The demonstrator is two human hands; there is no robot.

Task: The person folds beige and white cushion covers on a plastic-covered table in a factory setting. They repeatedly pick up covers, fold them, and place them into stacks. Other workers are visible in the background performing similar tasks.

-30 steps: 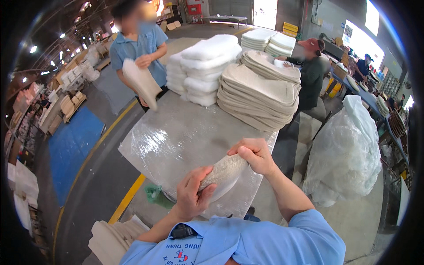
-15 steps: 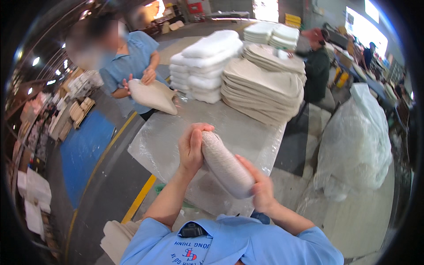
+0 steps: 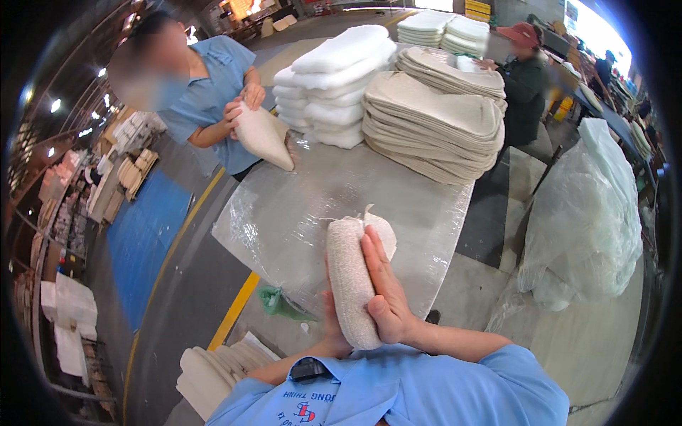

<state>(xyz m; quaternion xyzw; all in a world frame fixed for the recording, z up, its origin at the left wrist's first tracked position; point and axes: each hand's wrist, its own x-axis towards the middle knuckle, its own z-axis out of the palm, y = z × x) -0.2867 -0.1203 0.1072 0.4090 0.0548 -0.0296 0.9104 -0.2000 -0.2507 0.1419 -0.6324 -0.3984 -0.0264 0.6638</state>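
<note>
A plump beige fabric cushion [image 3: 348,284] stands on edge between my palms, close to my chest and above the near part of the table. My right hand [image 3: 389,305] lies along its right side with fingers stretched and held together, pressing on the cloth. My left hand [image 3: 332,321] presses from the left side and underneath; its fingers are mostly hidden by the cushion. At the cushion's far end a loose flap of the cover [image 3: 382,231] sticks up.
The plastic-covered table [image 3: 284,206] carries a stack of beige covers [image 3: 433,135] and white padding [image 3: 334,85]. A co-worker [image 3: 213,85] at the left holds another beige cushion [image 3: 261,135]. Another person [image 3: 522,92] stands far right. A plastic-wrapped bundle [image 3: 582,213] is on the right; beige pieces [image 3: 220,373] lie lower left.
The cushion has turned more upright and come nearer my body. My left hand has moved from its far end down to its left side; my right hand has moved up along its right side.
</note>
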